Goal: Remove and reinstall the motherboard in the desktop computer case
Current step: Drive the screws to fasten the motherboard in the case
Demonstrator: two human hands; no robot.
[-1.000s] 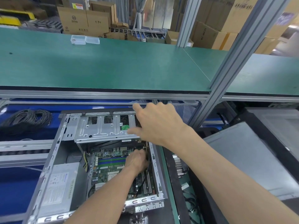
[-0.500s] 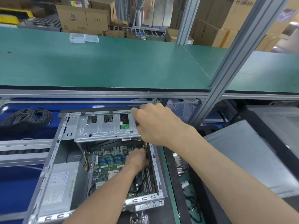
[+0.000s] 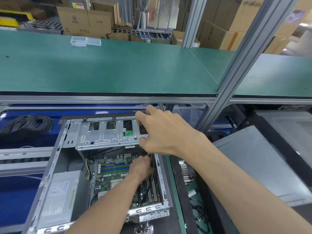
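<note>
- The desktop computer case (image 3: 55, 166) lies on its side with the open face up, on a lower level below the edge of the green table (image 3: 108, 68).
- The motherboard (image 3: 114, 176) sits inside the case, flat against its floor, with blue memory slots visible near its far edge.
- The right hand (image 3: 162, 132) is at the right end of the metal drive cage (image 3: 104, 134), which spans the far part of the case above the board; the thumb is under the cage edge and the fingers are curled over its top, gripping it.
- The left hand (image 3: 141, 168) reaches down into the case at the far right corner of the motherboard, fingers bent and turned away from the camera; whether they pinch anything cannot be told.
- A grey power supply (image 3: 59, 196) fills the near left part of the case, beside the board.
- A coil of black cable (image 3: 27, 125) lies left of the case.
- 2 clear plastic boxes (image 3: 85, 41) stand on the far side of the table.
</note>
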